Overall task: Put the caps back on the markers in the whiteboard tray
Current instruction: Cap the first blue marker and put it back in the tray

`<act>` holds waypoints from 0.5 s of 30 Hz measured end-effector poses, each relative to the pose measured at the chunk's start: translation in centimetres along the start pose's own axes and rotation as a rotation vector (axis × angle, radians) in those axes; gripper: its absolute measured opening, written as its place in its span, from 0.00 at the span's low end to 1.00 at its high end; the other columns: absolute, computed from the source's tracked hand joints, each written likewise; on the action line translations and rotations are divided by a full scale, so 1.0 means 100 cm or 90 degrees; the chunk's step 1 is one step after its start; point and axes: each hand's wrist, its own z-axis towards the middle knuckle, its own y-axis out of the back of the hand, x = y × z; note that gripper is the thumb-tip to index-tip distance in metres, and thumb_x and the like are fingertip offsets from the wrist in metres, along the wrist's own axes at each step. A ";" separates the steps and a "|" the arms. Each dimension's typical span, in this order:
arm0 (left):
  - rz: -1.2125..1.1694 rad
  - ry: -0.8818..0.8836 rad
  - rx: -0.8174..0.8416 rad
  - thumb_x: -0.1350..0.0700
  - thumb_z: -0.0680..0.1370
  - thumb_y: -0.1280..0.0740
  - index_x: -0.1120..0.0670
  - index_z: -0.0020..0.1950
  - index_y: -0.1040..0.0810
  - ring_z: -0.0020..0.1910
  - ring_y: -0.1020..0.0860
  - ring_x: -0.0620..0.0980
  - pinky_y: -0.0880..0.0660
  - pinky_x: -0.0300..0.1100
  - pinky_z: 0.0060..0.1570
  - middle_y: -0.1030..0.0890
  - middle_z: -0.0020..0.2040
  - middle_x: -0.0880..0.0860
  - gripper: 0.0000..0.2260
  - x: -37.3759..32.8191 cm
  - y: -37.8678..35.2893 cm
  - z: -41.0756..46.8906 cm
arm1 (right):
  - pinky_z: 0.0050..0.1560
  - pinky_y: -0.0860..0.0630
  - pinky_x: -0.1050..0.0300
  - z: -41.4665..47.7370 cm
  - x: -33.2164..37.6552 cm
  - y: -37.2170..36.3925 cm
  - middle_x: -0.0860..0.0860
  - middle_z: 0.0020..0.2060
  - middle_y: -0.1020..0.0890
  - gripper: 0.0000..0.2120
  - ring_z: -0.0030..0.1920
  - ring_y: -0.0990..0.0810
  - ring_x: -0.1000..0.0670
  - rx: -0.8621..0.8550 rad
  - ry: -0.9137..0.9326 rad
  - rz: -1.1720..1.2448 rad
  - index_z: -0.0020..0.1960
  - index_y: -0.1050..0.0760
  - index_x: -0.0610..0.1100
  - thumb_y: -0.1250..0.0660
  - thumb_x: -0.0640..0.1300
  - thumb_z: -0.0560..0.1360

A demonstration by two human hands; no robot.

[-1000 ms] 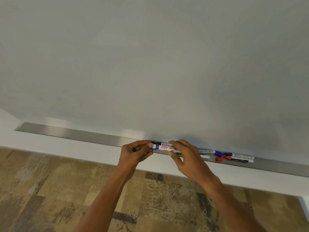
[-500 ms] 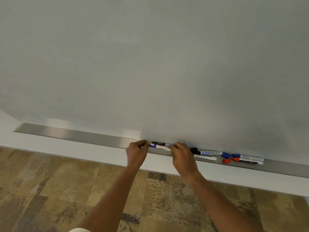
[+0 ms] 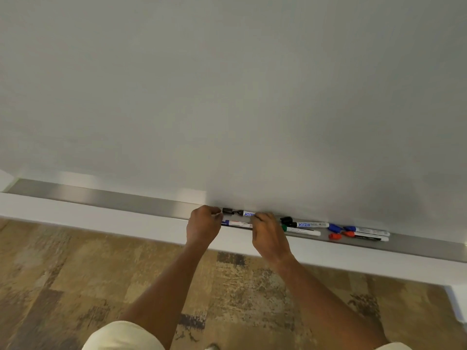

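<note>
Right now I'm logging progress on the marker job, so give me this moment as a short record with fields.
place: metal whiteboard tray under a blank whiteboard
left hand: at the tray, fingers curled beside a black cap
right hand: over the tray, covering the barrel of the black marker
black marker tip: bare, facing the black cap
loose caps seen: second black cap, blue cap, red cap
grip on any item: cannot tell
</note>
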 end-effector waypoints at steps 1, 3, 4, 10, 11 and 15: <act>0.022 -0.027 -0.005 0.54 0.77 0.32 0.54 0.47 0.14 0.49 0.18 0.60 0.19 0.50 0.48 0.14 0.49 0.56 0.07 -0.003 0.000 0.001 | 0.53 0.21 0.47 0.002 -0.001 0.002 0.42 0.49 0.15 0.14 0.52 0.21 0.40 0.006 0.005 -0.022 0.53 0.19 0.36 0.36 0.28 0.71; 0.091 -0.093 0.009 0.56 0.78 0.34 0.54 0.50 0.15 0.50 0.19 0.62 0.19 0.51 0.47 0.14 0.50 0.56 0.08 -0.007 -0.001 0.004 | 0.54 0.22 0.47 0.007 -0.002 0.005 0.43 0.50 0.16 0.15 0.53 0.22 0.41 0.030 0.016 -0.067 0.54 0.19 0.38 0.39 0.29 0.72; 0.129 -0.115 0.025 0.56 0.78 0.35 0.53 0.50 0.15 0.49 0.19 0.62 0.20 0.51 0.46 0.15 0.50 0.57 0.08 -0.008 -0.002 0.005 | 0.53 0.23 0.46 0.008 -0.002 0.006 0.44 0.49 0.16 0.16 0.53 0.22 0.41 0.038 0.022 -0.088 0.54 0.20 0.38 0.39 0.29 0.71; 0.226 -0.150 0.088 0.56 0.79 0.36 0.52 0.49 0.17 0.47 0.20 0.61 0.20 0.51 0.46 0.16 0.47 0.55 0.08 -0.012 -0.005 0.011 | 0.52 0.21 0.46 0.006 -0.003 0.005 0.44 0.46 0.16 0.13 0.49 0.20 0.41 0.049 0.028 -0.156 0.50 0.18 0.40 0.34 0.30 0.68; 0.224 -0.148 0.093 0.55 0.79 0.36 0.52 0.48 0.16 0.47 0.20 0.61 0.20 0.50 0.45 0.16 0.47 0.55 0.08 -0.012 -0.005 0.012 | 0.53 0.21 0.46 0.007 -0.003 0.004 0.43 0.45 0.16 0.14 0.49 0.20 0.40 0.047 0.028 -0.151 0.50 0.18 0.39 0.34 0.29 0.68; 0.213 -0.119 0.106 0.51 0.79 0.34 0.50 0.49 0.15 0.47 0.20 0.60 0.20 0.49 0.45 0.16 0.47 0.56 0.08 -0.013 -0.005 0.017 | 0.54 0.22 0.44 0.012 -0.006 0.004 0.41 0.46 0.18 0.16 0.49 0.20 0.39 0.056 0.035 -0.127 0.52 0.19 0.38 0.38 0.27 0.69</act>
